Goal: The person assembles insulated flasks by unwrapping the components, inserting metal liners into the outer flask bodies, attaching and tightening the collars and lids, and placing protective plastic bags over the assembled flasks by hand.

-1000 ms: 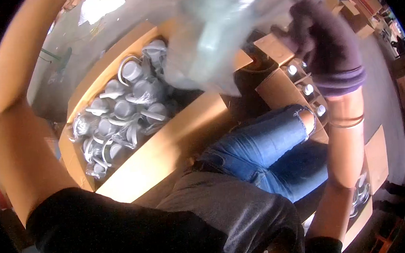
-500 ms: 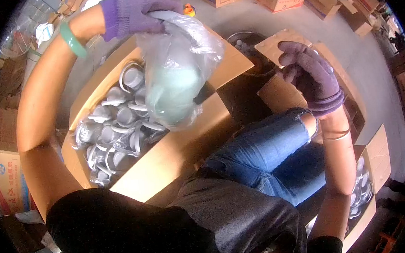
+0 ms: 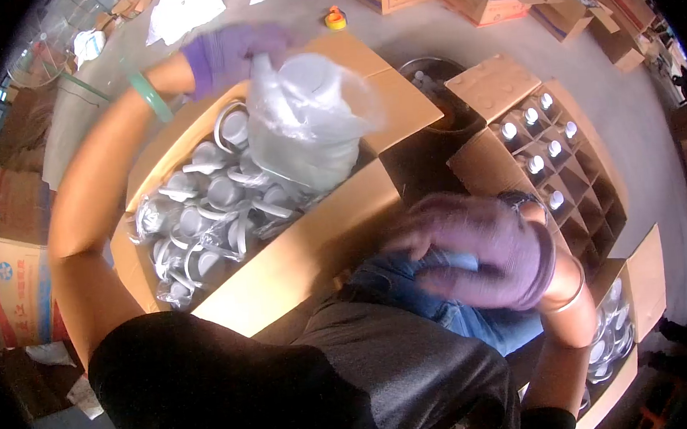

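the left hand (image 3: 236,55), in a purple knit glove, has its fingers curled onto the upper left side of a bagged jug (image 3: 312,128); blur hides whether they grip handle or film. the jug, pale and rounded with a flat grey disc of a lid, sits in crinkled clear plastic at the right end of a tan cardboard carton (image 3: 306,258), near its far right corner; i cannot tell whether it rests on anything. toward the carton's left end, grey-capped vessels (image 3: 223,192) with looped handles crowd together in glossy wrap.

the right hand (image 3: 483,248), blurred in a ribbed purple glove, has loosely parted fingers, over faded denim jeans (image 3: 498,333). beyond it, a divided carton (image 3: 496,85) holds white-capped bottles (image 3: 556,199) in square cells, mostly toward its far left corner.
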Demonstrator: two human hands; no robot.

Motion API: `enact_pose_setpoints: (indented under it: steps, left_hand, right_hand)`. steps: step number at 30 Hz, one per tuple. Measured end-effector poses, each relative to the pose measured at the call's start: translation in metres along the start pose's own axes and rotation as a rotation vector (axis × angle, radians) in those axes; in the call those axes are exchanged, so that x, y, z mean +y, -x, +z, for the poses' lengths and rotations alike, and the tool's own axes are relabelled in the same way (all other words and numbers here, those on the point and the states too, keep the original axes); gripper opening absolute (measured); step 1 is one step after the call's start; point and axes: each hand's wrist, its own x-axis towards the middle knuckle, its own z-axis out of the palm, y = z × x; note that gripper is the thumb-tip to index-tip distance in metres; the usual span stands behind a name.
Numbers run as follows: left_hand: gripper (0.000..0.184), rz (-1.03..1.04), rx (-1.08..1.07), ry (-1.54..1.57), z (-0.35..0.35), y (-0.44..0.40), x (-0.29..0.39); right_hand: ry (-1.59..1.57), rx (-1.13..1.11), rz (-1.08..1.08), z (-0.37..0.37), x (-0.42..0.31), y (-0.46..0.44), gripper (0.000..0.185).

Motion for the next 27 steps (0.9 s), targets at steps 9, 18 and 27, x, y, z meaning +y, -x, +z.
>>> enact_pose_setpoints:
  steps: [9, 18, 27]
  left_hand:
    - [0.022, -0.022, -0.158, -0.231, 0.168, 0.038, -0.122]
    - [0.018, -0.377, -0.501, -0.44, 0.231, 0.006, -0.151]
    - [0.013, 0.067, 0.08, -0.11, 0.183, -0.154, 0.078]
  right_hand:
    - [0.142, -0.153, -0.071, 0.024, -0.041, 0.014, 0.033]
    - [0.427, 0.404, -0.03, 0.046, -0.067, 0.079, 0.029]
    - [0.458, 0.604, -0.052, 0.052, -0.078, 0.167, 0.028]
